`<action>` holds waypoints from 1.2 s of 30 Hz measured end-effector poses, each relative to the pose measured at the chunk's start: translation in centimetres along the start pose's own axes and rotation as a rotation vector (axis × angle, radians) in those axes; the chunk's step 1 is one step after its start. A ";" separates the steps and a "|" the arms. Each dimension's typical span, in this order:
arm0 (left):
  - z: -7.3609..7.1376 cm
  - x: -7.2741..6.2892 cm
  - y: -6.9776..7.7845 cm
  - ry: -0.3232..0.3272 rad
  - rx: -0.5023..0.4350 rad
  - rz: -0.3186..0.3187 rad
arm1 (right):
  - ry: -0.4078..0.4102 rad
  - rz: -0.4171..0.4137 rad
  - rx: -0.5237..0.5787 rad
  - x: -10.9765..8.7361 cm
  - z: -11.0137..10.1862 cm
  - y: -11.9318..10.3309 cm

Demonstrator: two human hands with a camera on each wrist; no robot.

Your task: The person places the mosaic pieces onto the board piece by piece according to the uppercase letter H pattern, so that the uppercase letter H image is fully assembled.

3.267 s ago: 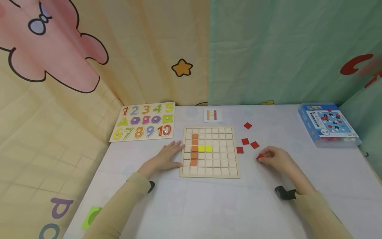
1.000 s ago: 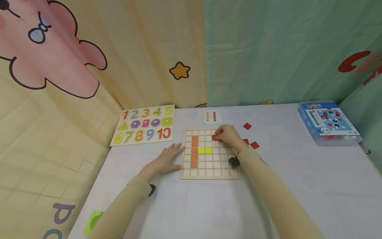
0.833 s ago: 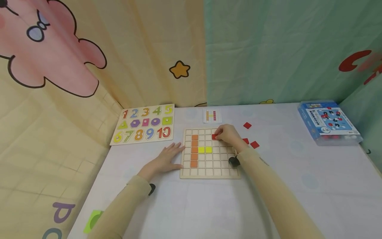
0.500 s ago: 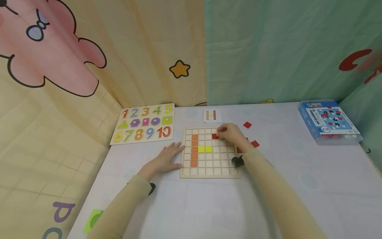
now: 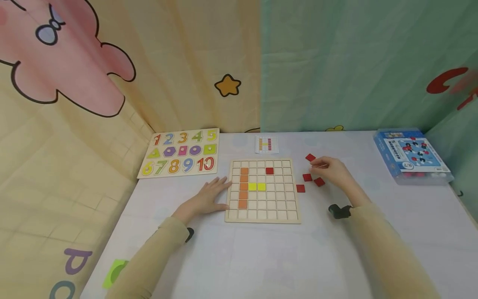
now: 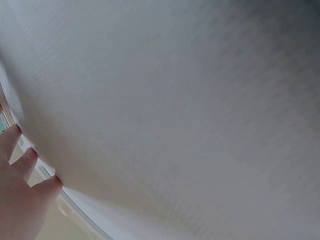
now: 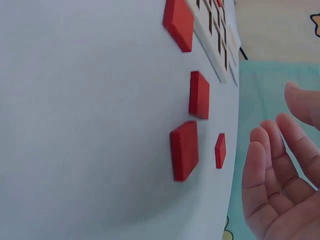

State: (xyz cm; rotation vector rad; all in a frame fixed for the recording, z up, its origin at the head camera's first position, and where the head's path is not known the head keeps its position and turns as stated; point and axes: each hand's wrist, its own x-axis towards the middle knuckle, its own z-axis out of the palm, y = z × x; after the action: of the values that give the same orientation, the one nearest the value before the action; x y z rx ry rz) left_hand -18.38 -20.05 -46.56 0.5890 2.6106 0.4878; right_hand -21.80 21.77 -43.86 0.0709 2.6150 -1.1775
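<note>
My right hand (image 5: pixel 334 172), fingers apart, just put a red tile (image 5: pixel 269 171) in the wooden board (image 5: pixel 263 221), so four loose tiles (image 5: pixel 307 177) are left on the counter (image 5: pixel 257 257). My spread left hand (image 5: pixel 205 200) touches the board.

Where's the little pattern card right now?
In the head view, the pattern card lies just beyond the grid board, right of the number puzzle.

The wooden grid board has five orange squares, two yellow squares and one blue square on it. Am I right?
Not quite: the head view shows one red square, not a blue one. The wooden grid board does have five orange squares and two yellow squares on it.
</note>
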 end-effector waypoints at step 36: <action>-0.1 0.0 0.2 -0.015 -0.004 -0.025 | 0.045 0.037 -0.147 -1.7 1.2 2.7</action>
State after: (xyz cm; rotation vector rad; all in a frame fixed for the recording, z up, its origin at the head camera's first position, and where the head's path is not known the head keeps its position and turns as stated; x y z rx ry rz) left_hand -18.32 -19.89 -46.41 0.5566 2.5986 0.4787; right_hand -19.51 22.80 -46.08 0.1172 2.7181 -0.9796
